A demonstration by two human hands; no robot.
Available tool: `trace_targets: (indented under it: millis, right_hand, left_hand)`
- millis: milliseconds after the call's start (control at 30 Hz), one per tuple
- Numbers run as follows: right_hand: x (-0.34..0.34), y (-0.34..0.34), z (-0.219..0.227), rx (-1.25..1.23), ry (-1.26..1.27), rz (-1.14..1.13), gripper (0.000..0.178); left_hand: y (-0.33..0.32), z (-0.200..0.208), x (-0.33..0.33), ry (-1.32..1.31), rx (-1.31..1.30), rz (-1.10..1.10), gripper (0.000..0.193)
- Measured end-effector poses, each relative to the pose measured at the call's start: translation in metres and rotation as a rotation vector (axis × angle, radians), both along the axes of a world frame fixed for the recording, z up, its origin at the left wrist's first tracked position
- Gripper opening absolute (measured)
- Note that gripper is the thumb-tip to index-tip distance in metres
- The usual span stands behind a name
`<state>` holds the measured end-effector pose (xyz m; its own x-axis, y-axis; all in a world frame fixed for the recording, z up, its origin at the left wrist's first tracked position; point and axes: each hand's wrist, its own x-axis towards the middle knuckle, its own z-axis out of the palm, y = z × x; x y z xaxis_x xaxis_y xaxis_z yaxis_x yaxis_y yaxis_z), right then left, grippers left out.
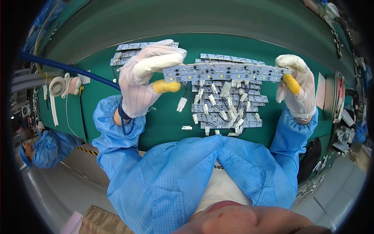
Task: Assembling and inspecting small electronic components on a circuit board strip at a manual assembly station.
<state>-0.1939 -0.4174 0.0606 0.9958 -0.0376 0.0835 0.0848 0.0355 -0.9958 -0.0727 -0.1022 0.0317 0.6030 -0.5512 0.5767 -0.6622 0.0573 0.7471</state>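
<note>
A long white LED circuit board strip [228, 72] with small yellow LEDs is held up level between my two gloved hands. My left hand [150, 76] pinches its left end between a yellow-covered thumb and white-covered fingers. At the right end, my right hand [297, 84] grips it the same way. A white connector [182, 104] on a short wire dangles below the left end. Beneath the strip, a stack of similar boards [233, 119] lies on the green mat, strewn with several wired white connectors [230, 103]. More board strips [126, 46] lie behind my left hand.
A blue coiled cord [74, 69] runs to my left wrist. At the left stand a small white fan [58, 86] and a cable. One loose connector [187, 128] lies near the front edge. A metal tray [338, 93] sits at the right. Another person [50, 148] is at far left.
</note>
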Motion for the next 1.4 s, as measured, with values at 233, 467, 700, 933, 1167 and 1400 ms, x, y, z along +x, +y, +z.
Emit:
trace_targets:
  millis: [233, 467, 700, 933, 1167, 1400]
  right_hand:
    - [0.002, -0.003, 0.001, -0.019, -0.029, 0.059, 0.05]
    - [-0.007, -0.004, 0.006, -0.103, 0.037, -0.034, 0.059]
    - [-0.006, -0.004, 0.011, -0.092, 0.064, 0.052, 0.051]
    - [-0.005, -0.005, 0.017, -0.073, 0.014, 0.07, 0.038]
    - [-0.009, -0.008, 0.013, -0.119, -0.057, 0.096, 0.035]
    - [-0.006, -0.007, 0.012, -0.05, -0.034, 0.104, 0.044]
  left_hand:
    - [0.005, -0.002, 0.01, -0.037, 0.106, 0.009, 0.049]
    - [-0.004, -0.009, 0.013, -0.099, -0.01, -0.031, 0.051]
    - [-0.004, -0.009, 0.013, -0.095, 0.037, -0.002, 0.046]
    - [-0.012, -0.013, 0.016, -0.084, 0.083, 0.077, 0.043]
    - [-0.012, -0.007, 0.009, -0.016, 0.304, 0.2, 0.053]
    - [-0.01, -0.01, 0.012, 0.022, 0.147, 0.098, 0.05]
